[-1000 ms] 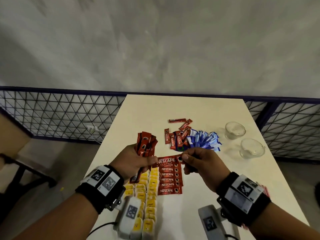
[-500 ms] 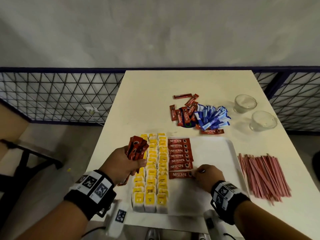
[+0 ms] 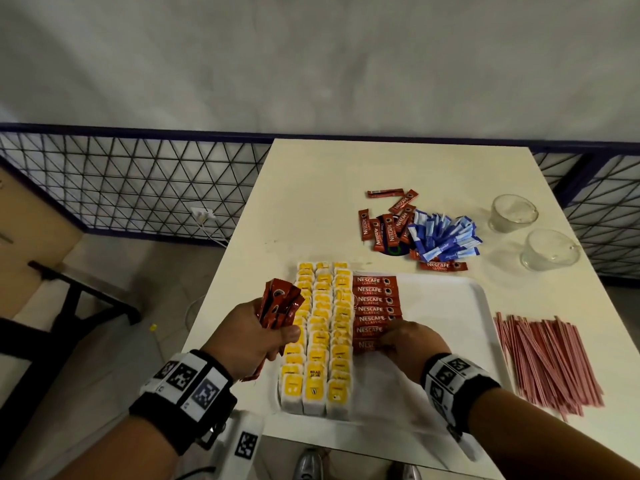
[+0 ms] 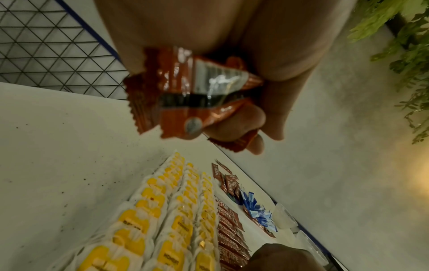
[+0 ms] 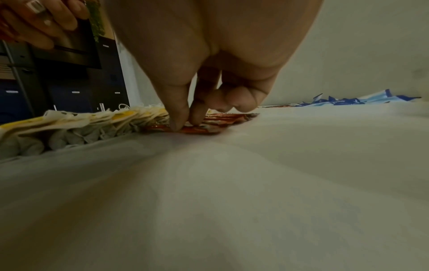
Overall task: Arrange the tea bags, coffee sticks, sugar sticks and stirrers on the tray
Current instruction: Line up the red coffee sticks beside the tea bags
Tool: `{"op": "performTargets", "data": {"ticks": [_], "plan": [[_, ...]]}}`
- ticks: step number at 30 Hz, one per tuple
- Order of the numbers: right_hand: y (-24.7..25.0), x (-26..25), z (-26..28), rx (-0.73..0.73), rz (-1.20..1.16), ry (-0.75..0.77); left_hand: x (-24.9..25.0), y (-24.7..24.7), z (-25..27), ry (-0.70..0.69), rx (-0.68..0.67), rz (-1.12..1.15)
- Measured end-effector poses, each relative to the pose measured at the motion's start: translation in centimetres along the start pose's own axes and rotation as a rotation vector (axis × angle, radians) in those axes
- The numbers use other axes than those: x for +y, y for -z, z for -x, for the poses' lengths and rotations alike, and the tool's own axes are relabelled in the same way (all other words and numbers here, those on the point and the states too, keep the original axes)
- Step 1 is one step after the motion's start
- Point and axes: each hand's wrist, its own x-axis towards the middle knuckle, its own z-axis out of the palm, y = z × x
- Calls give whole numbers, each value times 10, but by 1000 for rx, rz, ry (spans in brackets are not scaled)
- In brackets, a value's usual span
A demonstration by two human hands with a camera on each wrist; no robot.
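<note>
A white tray (image 3: 450, 306) holds three columns of yellow tea bags (image 3: 322, 334) (image 4: 148, 216) (image 5: 92, 119) and, beside them, a row of red coffee sticks (image 3: 375, 299) (image 4: 228, 229). My left hand (image 3: 287, 336) (image 4: 232, 128) grips a bunch of coffee sticks (image 3: 278, 308) (image 4: 185, 95) above the tray's left edge. My right hand (image 3: 384, 344) (image 5: 185, 122) pinches the nearest coffee stick (image 3: 365, 344) (image 5: 199, 129) of the row with thumb and forefinger, flat on the tray. Loose coffee sticks (image 3: 388, 226) and blue sugar sticks (image 3: 443, 237) lie beyond the tray; red stirrers (image 3: 547, 358) lie to its right.
Two glass cups (image 3: 514, 213) (image 3: 549, 249) stand at the table's far right. A wire-mesh fence (image 3: 121, 188) runs behind and left of the table (image 3: 311, 188). The tray's right half is bare.
My right hand took a coffee stick from beside the left hand's bunch down to the near end of the row, then slid left along it. The left hand kept its bunch.
</note>
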Motion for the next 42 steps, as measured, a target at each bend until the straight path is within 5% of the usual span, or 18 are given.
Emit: {"op": "performTargets", "data": {"ticks": [17, 22, 26, 36, 42], "plan": [[5, -6, 0, 28, 20, -14, 4, -6, 4, -5, -42, 6], [44, -48, 9, 322, -437, 76, 8, -16, 1, 51, -164, 50], [79, -78, 10, 251, -760, 107, 20, -29, -5, 23, -261, 11], [88, -62, 24, 202, -1160, -55, 31, -42, -14, -11, -140, 116], [94, -68, 25, 174, -1044, 4, 41, -56, -14, -102, -113, 22]]}}
